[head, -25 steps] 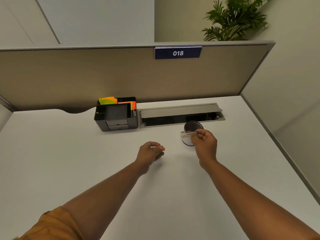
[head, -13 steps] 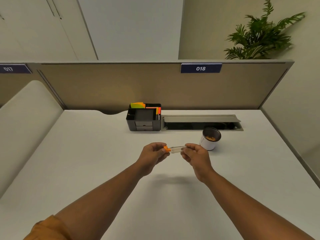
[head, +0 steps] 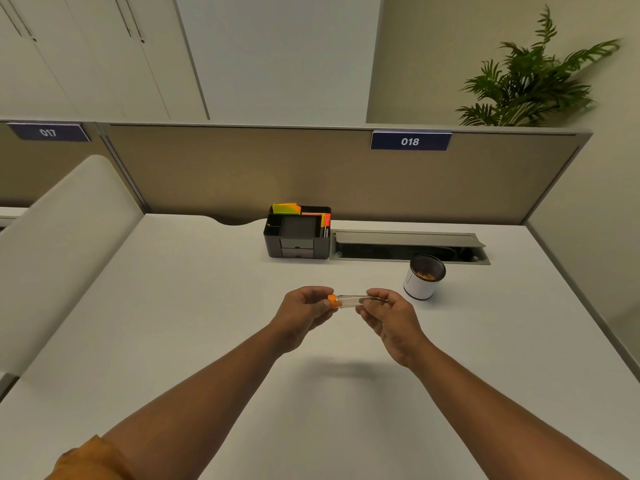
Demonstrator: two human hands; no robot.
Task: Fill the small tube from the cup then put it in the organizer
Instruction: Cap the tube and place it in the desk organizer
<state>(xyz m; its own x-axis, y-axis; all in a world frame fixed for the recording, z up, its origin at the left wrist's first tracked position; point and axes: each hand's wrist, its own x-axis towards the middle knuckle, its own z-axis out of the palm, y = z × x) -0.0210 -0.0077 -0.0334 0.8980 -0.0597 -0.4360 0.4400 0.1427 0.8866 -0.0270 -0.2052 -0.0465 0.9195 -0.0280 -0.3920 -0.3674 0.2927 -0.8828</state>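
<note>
A clear tube (head: pixel 350 301) with an orange cap (head: pixel 333 301) is lying level above the table, the white cup (head: pixel 423 278) and black organizer (head: pixel 297 233) standing behind.

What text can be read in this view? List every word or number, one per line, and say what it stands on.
"018": white digits on the dark blue plate on the partition ahead.
"017": white digits on the dark blue plate on the neighbouring partition, far left.
Vertical white lettering on a pen or marker in the black organizer: too small to read.
White cup: a thin mark, not legible.
Small tube: no text visible.
</note>
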